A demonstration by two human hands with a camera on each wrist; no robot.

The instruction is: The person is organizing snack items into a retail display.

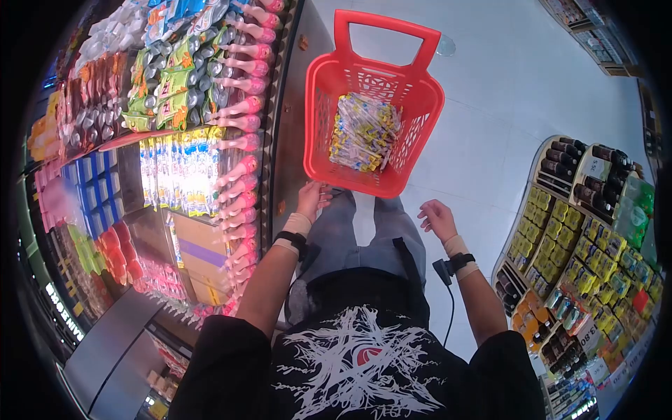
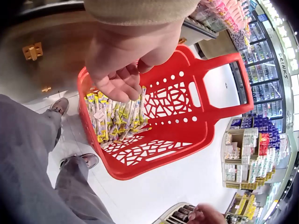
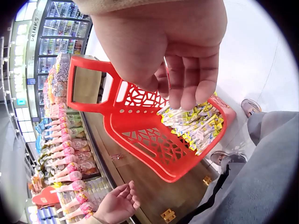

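Basket [image 1: 392, 91] at twelve o'clock looks stiff, light plastic, best taken by its far handle [image 1: 381, 31], and my left hand [image 1: 313, 197] and right hand [image 1: 437, 218] hang loosely open, empty.

I see my black T-shirt [image 1: 357, 364] with its white spiky print, grey trousers [image 1: 364, 234], beige wrist wraps [image 1: 297, 225], black straps, one cable.

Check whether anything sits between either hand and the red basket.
Nothing visible does. The left hand hovers at the near rim of the red basket, and the right hand is a little farther back over bare floor; both hold nothing.
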